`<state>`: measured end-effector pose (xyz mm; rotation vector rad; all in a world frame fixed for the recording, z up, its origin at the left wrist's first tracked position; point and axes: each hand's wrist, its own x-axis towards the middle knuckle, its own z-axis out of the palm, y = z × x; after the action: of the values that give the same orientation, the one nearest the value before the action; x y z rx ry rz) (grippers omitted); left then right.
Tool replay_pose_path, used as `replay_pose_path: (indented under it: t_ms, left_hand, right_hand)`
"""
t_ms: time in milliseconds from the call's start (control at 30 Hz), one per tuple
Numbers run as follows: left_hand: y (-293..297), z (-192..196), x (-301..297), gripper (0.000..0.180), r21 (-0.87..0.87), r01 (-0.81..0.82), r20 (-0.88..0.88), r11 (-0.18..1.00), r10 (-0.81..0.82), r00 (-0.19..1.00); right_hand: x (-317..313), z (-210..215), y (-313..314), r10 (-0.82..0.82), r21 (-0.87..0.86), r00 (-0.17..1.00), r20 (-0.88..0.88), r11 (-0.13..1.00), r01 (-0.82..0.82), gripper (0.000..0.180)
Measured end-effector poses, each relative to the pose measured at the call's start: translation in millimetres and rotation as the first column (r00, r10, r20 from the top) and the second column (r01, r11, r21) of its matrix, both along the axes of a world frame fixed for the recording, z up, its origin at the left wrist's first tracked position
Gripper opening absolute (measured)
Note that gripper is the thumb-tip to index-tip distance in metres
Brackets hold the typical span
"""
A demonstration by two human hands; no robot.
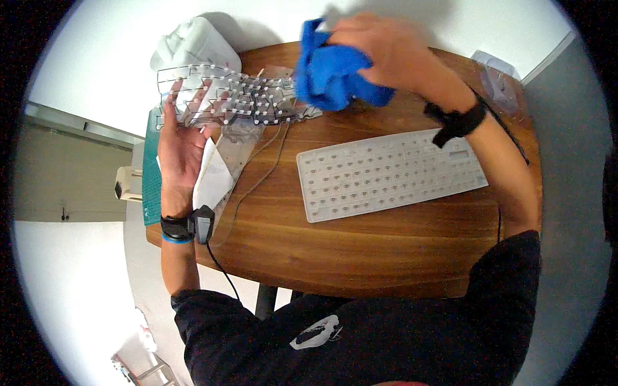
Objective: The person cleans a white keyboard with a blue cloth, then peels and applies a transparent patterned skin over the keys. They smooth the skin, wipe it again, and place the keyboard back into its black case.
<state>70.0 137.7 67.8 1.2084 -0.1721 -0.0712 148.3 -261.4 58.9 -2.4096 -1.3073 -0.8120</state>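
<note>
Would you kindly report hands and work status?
Left hand under clear keyboard membrane sheet. Right hand grips blue cloth at its edge. White keyboard shell lies apart.

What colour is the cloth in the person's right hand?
Bright blue; the cloth shows clearly in the head view, bunched in the right hand.

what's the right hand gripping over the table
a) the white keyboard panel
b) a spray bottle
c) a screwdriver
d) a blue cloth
d: the right hand is closed around a bunched blue cloth, pressed at the end of the clear dotted membrane sheet that the left hand supports, while the white keyboard panel lies untouched on the wooden table.
</note>
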Motion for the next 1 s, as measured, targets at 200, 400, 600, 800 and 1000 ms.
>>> replay_pose_path:
  t_ms: [200, 400, 600, 800, 1000]
  left_hand:
    - [-10, 11, 2, 0.062, 0.103, -0.037, 0.075, 0.994, 0.029, 0.997]
    - [-7, 33, -4, 0.06, 0.141, -0.206, 0.207, 0.968, 0.175, 0.963]
    - [-18, 53, 0, 0.06, 0.17, -0.232, 0.338, 0.958, 0.164, 0.927]
    - [-64, 68, 12, 0.059, 0.198, -0.147, 0.479, 0.969, 0.036, 0.877]
    - [-50, 44, 18, 0.051, 0.654, -0.46, 0.703, 0.601, -0.257, 0.663]
  right_hand:
    - [14, -65, 31, 0.002, -0.327, 0.986, -0.165, 0.943, -0.057, 0.054]
    - [12, -47, -17, -0.209, -0.49, 0.971, -0.113, 0.862, 0.129, 0.047]
    - [-2, -38, -73, -0.429, -0.536, 0.891, -0.149, 0.792, 0.292, 0.041]
    - [-16, -32, -101, -0.543, -0.49, 0.839, -0.02, 0.737, 0.466, 0.061]
    - [-52, -15, -89, -0.289, -0.145, 0.906, -0.31, 0.956, 0.256, 0.108]
